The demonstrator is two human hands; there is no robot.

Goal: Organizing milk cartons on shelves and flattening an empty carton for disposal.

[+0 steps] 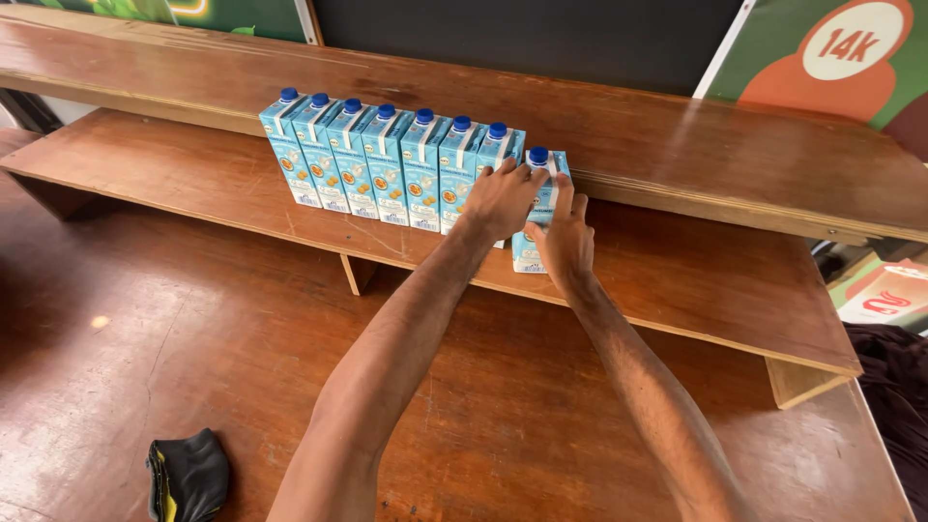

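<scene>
pressing both hands on the end of a carton row, you're squaring it up. left hand [501, 198] lies flat w/ fingers spread over the front of the second-last carton [495, 147], prob to steady the row. right hand [563, 237] wraps the last carton [537, 184], fingers closed round its right side, thumb at front; it sits slightly fwd of the others. row of blue cartons [372, 159] stands upright, touching, on the lower wooden shelf [193, 174]. a black pouch [188, 474] lies on the tabletop [503, 406], well apart.
</scene>
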